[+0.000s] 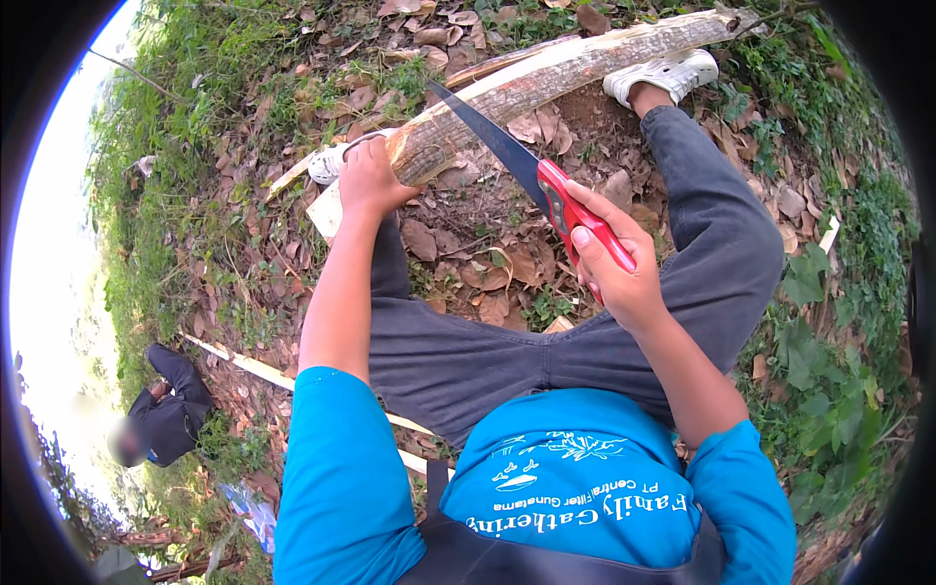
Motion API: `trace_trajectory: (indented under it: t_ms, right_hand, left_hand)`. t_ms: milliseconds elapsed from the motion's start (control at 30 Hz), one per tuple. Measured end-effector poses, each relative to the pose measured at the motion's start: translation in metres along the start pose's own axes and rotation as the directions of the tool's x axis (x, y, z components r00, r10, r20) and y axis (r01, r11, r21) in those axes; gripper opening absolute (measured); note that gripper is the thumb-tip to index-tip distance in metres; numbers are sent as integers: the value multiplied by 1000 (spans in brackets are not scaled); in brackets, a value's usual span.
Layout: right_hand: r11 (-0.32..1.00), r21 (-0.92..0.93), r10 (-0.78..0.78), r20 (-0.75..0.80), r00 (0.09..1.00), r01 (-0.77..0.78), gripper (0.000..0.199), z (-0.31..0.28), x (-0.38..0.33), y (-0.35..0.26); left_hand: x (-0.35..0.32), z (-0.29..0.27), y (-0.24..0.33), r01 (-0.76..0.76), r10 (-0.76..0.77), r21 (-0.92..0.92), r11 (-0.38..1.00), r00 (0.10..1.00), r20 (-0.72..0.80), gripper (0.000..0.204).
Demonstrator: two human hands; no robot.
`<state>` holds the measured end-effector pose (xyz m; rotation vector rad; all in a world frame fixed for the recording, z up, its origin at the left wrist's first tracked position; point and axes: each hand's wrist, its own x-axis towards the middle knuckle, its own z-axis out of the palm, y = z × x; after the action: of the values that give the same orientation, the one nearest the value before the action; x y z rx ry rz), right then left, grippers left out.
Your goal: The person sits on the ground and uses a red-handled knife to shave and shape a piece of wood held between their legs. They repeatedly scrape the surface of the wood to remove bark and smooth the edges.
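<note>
In my right hand point(624, 258) is a hand saw point(497, 146) with a red handle and a dark blade. Its blade points up and to the left, the tip overlapping the log in the picture; I cannot tell whether it touches. The log point(546, 83) has rough bark and a pale stripped side, and runs from the left middle to the far right. My left hand point(370, 180) is on its near left end, the thumb out along the bark and the fingers bent over the top. Part of that cut end is hidden behind the hand.
White clogs point(668, 76) on my feet are close to the log. Dry leaves point(497, 278) and green plants point(819, 361) cover the ground. A pale wooden strip point(244, 363) lies at the left. Another person point(175, 400) in dark clothes sits farther left, near a plastic bag point(252, 517).
</note>
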<state>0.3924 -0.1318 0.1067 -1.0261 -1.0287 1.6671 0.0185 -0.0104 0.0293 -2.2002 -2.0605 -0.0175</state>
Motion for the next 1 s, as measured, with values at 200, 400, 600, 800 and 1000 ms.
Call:
trace_trajectory:
  t_ms: [200, 400, 600, 800, 1000]
  right_hand:
    - [996, -53, -79, -13, 997, 78, 45, 10, 7, 5]
    - [996, -90, 10, 43, 999, -6, 45, 9, 3, 5]
    - [991, -120, -52, 43, 998, 57, 45, 10, -4, 14]
    - [986, -148, -76, 45, 996, 82, 44, 23, 6, 0]
    - [985, -147, -77, 89, 993, 90, 43, 45, 23, -4]
  left_hand:
    - [-9, 9, 16, -22, 22, 2, 1000, 999, -49, 96]
    - [26, 1, -17, -110, 163, -215, 971, 954, 252, 109]
    - [55, 11, -28, 15, 111, -224, 974, 836, 538, 125]
    - [60, -16, -32, 69, 84, -300, 951, 879, 469, 124]
    - [29, -18, -32, 80, -98, 80, 994, 961, 259, 109]
